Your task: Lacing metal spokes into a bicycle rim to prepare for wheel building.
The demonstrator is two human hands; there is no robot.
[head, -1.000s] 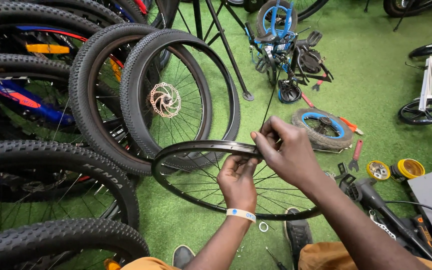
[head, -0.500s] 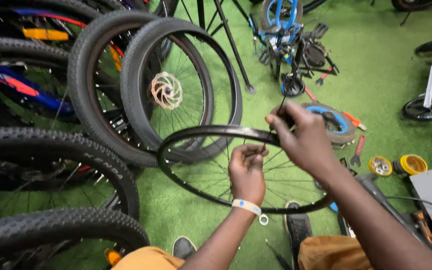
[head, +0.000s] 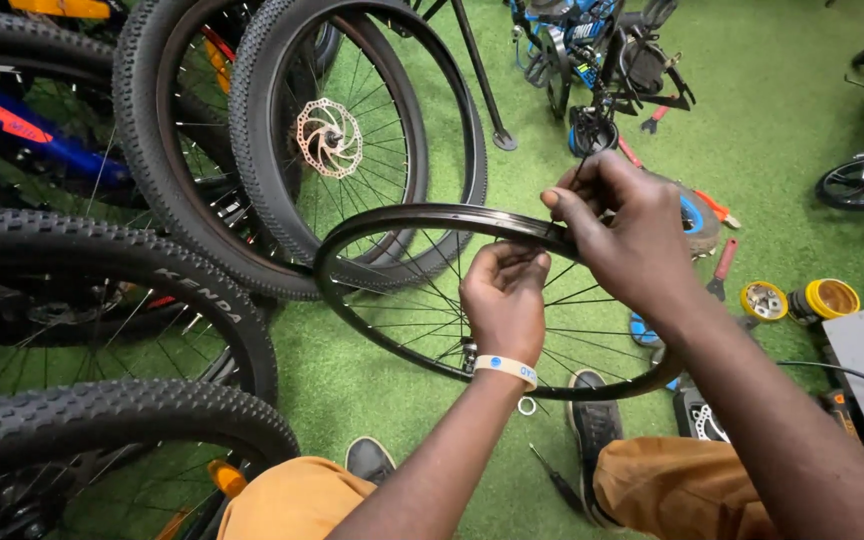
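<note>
Green artificial turf (head: 812,130) covers the floor; tyred wheels (head: 252,150) stand propped in a row at left, apparently stored upright to save space. A bare wheel rim (head: 392,222) is held flat above the person's lap, between the knees, so that its upper edge faces the worker. The left hand (head: 502,300) is closed in a pinch at the rim's inner side, apparently on a spoke end. The right hand (head: 622,230) grips the far edge of the rim, fingertips pinched on a thin spoke (head: 580,165) rising from it. Yellow-capped tins (head: 802,300) and a red-handled tool (head: 722,265) lie near, at right. A screwdriver (head: 562,485) lies by the shoe.
</note>
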